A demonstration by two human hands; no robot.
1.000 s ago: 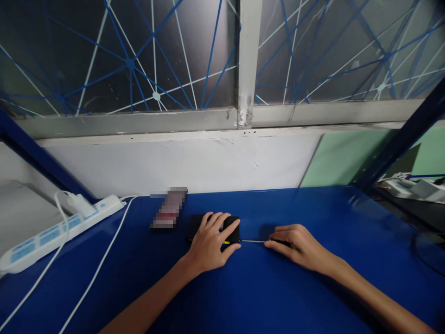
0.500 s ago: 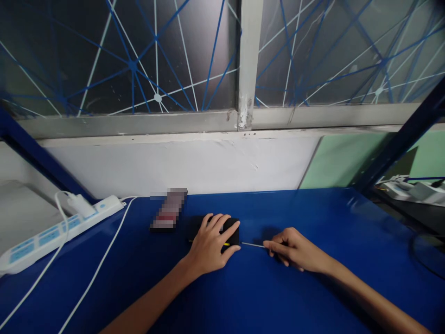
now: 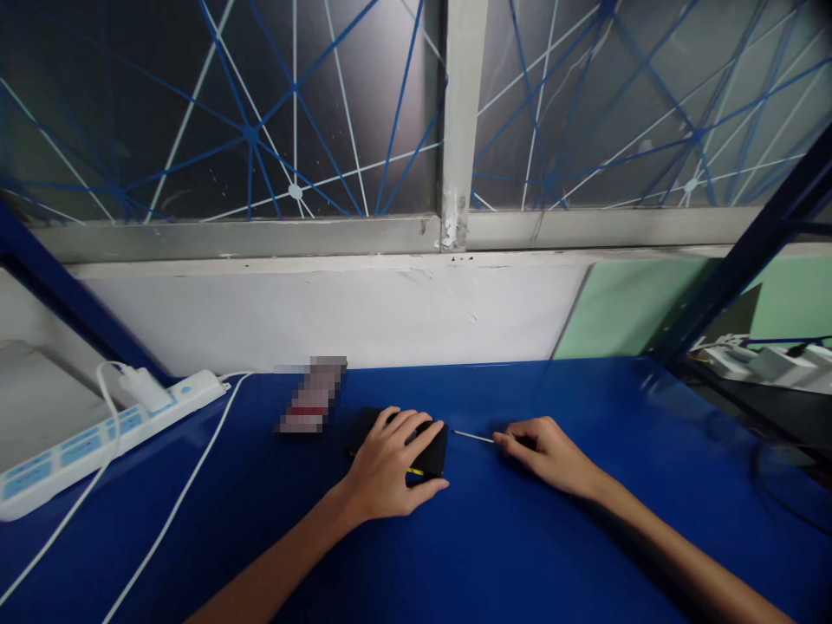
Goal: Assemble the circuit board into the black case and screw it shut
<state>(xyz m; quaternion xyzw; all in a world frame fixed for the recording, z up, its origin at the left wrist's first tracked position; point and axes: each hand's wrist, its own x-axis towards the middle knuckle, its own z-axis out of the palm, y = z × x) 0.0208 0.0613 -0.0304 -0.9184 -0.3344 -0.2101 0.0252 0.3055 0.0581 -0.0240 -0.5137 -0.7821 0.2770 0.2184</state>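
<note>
My left hand [image 3: 393, 464] lies over a flat black case [image 3: 434, 451], fingers spread across its top and the thumb apart from its near edge. A bit of yellow shows along that edge; most of the case is hidden beneath the palm. To the right, my right hand [image 3: 542, 451] is closed in a pinch on the end of a thin metal rod [image 3: 474, 436]. The rod's other tip points at the case's right side, close to it. Whether a handle sits inside my right hand cannot be seen.
A pixelated, phone-like slab [image 3: 312, 400] lies behind my left hand on the blue table [image 3: 494, 555]. At left, a white power strip [image 3: 84, 442] has a charger plugged in, and white cables [image 3: 188, 485] run toward me. Blue posts [image 3: 734, 269] flank the table.
The rod's tip and my right hand have moved slightly away from me. The case has turned a little, and my left thumb has come off its near edge.
</note>
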